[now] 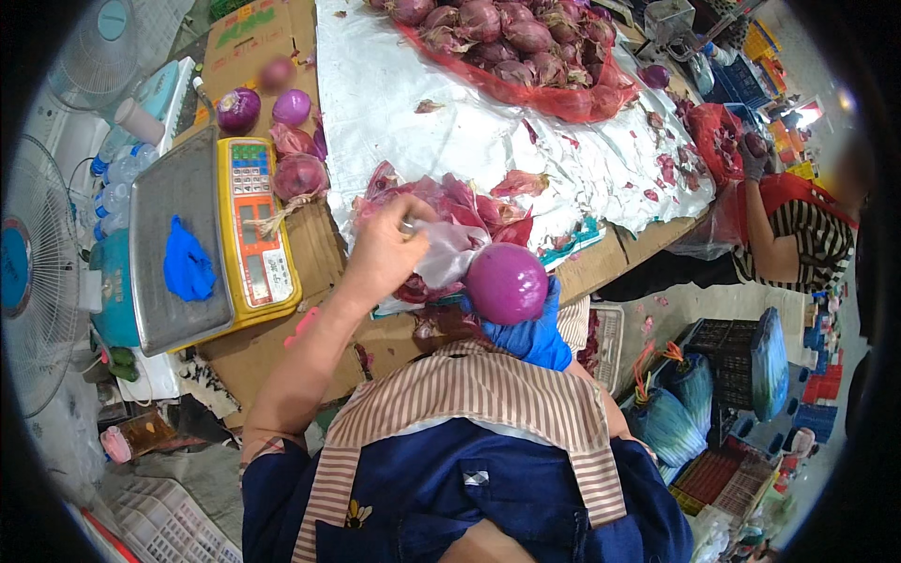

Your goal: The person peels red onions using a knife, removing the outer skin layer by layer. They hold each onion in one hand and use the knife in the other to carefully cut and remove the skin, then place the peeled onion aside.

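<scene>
My right hand (535, 338), in a blue glove, cups a glossy purple onion (507, 283) from below and the right. Bare, my left hand (392, 246) is just left of the onion, its fingers curled on a thin translucent whitish film (450, 255). The film stretches across to the onion's left side; whether it is onion membrane or plastic I cannot tell. Behind and beneath the left hand, loose red onion skins (486, 204) lie heaped on a silvery-white sheet (394, 98).
A yellow digital scale (257, 218) stands at left, with a blue glove (188, 260) on its pan. Several onions (301, 176) sit beyond it on cardboard. A red mesh sack (563, 98) of unpeeled onions lies at the far side. Another person (788, 225) works at right.
</scene>
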{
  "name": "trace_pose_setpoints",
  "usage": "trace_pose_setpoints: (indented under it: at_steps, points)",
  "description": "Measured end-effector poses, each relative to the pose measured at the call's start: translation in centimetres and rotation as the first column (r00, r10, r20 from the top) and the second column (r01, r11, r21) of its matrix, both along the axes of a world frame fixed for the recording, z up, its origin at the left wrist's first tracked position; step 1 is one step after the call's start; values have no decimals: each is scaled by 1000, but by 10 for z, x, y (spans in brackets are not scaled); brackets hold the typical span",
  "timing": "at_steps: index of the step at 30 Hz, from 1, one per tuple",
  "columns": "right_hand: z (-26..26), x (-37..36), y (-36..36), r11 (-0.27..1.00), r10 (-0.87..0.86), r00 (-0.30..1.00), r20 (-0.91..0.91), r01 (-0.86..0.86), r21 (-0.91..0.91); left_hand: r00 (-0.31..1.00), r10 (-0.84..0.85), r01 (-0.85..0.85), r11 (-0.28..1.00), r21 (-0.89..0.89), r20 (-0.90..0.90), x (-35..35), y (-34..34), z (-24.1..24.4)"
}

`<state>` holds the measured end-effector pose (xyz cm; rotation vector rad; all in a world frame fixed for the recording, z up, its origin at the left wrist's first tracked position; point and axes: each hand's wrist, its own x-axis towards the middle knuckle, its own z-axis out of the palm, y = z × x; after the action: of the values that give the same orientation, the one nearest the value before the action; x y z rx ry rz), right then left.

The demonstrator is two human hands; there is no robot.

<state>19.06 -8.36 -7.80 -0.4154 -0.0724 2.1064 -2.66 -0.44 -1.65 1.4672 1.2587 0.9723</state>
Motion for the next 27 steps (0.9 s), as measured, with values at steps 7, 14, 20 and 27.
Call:
trace_pose_setpoints:
  at_steps: [7,14,20,27]
  points:
    - [7,2,8,990,-140,978,-152,142,3,905,177,-36,937,346,-386,-38,24,-25]
    - [19,6,3,997,63,998,-8,-64,-48,903,-423,418,823,384,-77,-5,-12,40]
    - [14,37,-9,972,234,963,132,-226,-68,619,-770,784,596,174,-154,4,-4,26]
    - [32,21,-11,991,129,969,213,-117,-67,850,-526,522,834,-179,31,6,-24,-4]
